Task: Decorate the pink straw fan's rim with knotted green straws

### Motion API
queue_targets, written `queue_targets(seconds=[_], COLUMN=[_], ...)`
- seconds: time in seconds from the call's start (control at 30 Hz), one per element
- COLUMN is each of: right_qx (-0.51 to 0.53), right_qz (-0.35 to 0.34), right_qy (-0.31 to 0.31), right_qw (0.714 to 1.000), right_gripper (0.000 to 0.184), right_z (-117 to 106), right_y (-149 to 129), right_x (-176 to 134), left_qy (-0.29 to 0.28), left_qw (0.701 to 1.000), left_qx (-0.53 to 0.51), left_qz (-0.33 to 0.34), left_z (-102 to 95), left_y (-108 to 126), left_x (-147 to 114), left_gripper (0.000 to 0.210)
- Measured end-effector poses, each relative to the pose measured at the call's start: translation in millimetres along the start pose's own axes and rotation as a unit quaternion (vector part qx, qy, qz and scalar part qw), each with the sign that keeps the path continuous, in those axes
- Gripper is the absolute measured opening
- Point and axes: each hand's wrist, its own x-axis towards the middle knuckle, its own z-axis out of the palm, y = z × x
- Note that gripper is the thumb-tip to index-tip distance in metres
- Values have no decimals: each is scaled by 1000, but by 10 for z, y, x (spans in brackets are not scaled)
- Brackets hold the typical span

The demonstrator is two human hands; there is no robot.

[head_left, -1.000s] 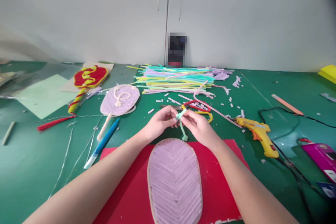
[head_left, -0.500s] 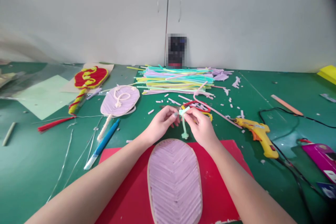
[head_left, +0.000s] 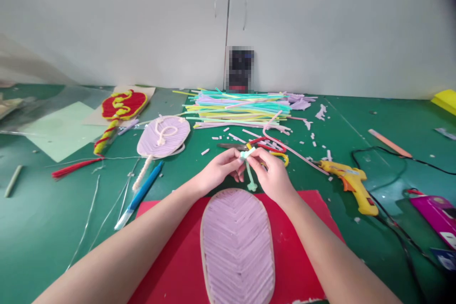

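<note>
My left hand (head_left: 225, 166) and my right hand (head_left: 270, 171) meet above the far edge of the red board, both with fingers pinched on a mint-green pipe cleaner (head_left: 250, 173). Its bent upper part sits between my fingertips. The lower end hangs free and finishes in a small flower-like curl. Just below, an oval panel covered in lilac strips (head_left: 238, 242) lies on the red board (head_left: 299, 242). Scissors with red and yellow handles (head_left: 281, 147) lie behind my hands, partly covered by my right hand.
A pile of pastel pipe cleaners (head_left: 235, 109) lies at the back, with lilac scraps around it. At right are a yellow glue gun (head_left: 351, 183) with its cord and a magenta object (head_left: 434, 213). A lilac fan (head_left: 164, 137), a red-and-yellow fan (head_left: 124, 105), and a blue tassel (head_left: 140, 194) lie left.
My left fingertips have shifted slightly and now pinch the upper part of the pipe cleaner closer to my right hand. The hanging end has swung a little to the right.
</note>
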Motion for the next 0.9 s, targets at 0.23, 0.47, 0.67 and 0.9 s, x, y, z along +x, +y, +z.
queue_targets(seconds=[0.23,0.47,0.67,0.9], right_qx=[44,119,126,6], right_qz=[27,62,86,15], right_qy=[-32,-40,-143,-189], right_qw=[998,990,978,982], right_gripper=[14,12,7,12], right_z=[-6,-22,-204,-311], right_y=[11,-35,-76,-20], right_x=[3,18,40,31], left_qy=[-25,-18,-66,-56], left_qw=[999,999,992,909], left_qx=[-43,-31,97,404], left_qz=[-13,29,52,89], left_z=[-21,27,-13,-18], left_y=[-6,9,22,39], left_x=[-13,-9,-36,-73], left_gripper=[15,14,18,14])
